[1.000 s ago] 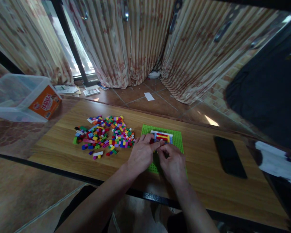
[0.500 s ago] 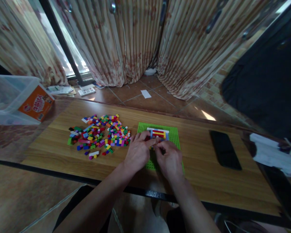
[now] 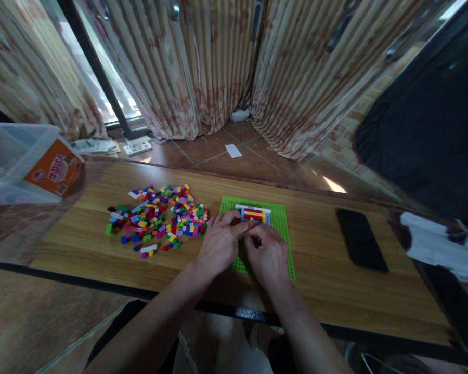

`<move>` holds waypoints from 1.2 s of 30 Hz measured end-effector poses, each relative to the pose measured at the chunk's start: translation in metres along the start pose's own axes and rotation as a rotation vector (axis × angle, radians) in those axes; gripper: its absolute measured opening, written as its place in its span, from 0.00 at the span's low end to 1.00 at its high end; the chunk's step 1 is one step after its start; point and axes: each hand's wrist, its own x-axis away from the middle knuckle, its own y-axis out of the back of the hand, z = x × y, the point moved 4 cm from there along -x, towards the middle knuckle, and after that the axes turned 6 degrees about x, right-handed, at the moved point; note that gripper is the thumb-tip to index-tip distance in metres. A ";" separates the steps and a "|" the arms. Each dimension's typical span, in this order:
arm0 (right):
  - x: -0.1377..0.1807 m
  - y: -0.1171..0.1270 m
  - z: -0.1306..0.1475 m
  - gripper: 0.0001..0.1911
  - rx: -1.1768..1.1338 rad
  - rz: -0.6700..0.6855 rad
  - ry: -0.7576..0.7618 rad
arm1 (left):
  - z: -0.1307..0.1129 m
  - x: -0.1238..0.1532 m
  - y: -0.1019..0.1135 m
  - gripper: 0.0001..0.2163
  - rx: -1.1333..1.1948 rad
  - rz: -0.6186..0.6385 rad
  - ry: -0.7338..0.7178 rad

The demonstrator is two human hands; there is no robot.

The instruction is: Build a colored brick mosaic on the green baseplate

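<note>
My left hand (image 3: 219, 243) lies palm down over the left part of the green baseplate (image 3: 281, 223), fingers stretched and apart. Its thumb reaches across the near side of a low brick build (image 3: 255, 213) with red, yellow, blue and white rows. My right hand (image 3: 268, 255) is closed in a pinch at the near edge of that build, its fingertips close to the left thumb. Whatever sits between the right fingertips is hidden. Both hands cover the near part of the build.
Loose coloured bricks (image 3: 152, 215) are spread on the wooden table (image 3: 315, 291) to the left. A black phone (image 3: 361, 240) lies at right. A clear plastic box (image 3: 13, 166) with an orange label stands at far left. Papers (image 3: 429, 239) lie beyond the right end.
The right fingertips have shifted slightly left, closer to the left thumb. Both hands stay over the build. The camera view has moved a little.
</note>
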 end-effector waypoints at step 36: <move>-0.006 -0.001 -0.004 0.12 -0.201 0.106 -0.145 | 0.002 0.001 -0.004 0.23 -0.031 -0.025 0.019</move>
